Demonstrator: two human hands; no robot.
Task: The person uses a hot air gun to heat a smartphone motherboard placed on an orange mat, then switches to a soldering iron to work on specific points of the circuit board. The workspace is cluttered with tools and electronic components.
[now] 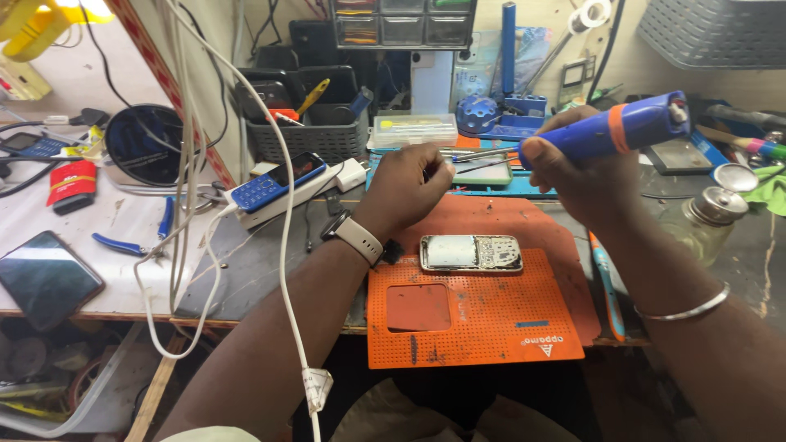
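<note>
At the centre of the frame we see an opened keypad phone (472, 253), its cover off and its metal frame bare, lying flat on an orange perforated work mat (483, 327) at the near edge of the bench. Above it, in the upper middle, our right hand (583, 168) is wrapped in a closed grip around a blue soldering iron (610, 131) with an orange band, its thin metal tip pointing left toward our left hand (407, 182). That hand has its fingers curled together close to the tip (whether it pinches anything there we cannot tell). A pale smartwatch (354, 235) sits on the left wrist, a silver bangle (684, 309) on the right.

Just right of the mat lies a tool with a blue and orange handle (607, 282); farther right stands a glass bottle with a metal cap (706, 219). Left of centre a blue keypad phone (275, 182) rests on a white power strip (315, 187), with white cables (282, 245) hanging across the frame. At the lower left lies a dark smartphone (47, 278), near blue-handled pliers (123, 244).
</note>
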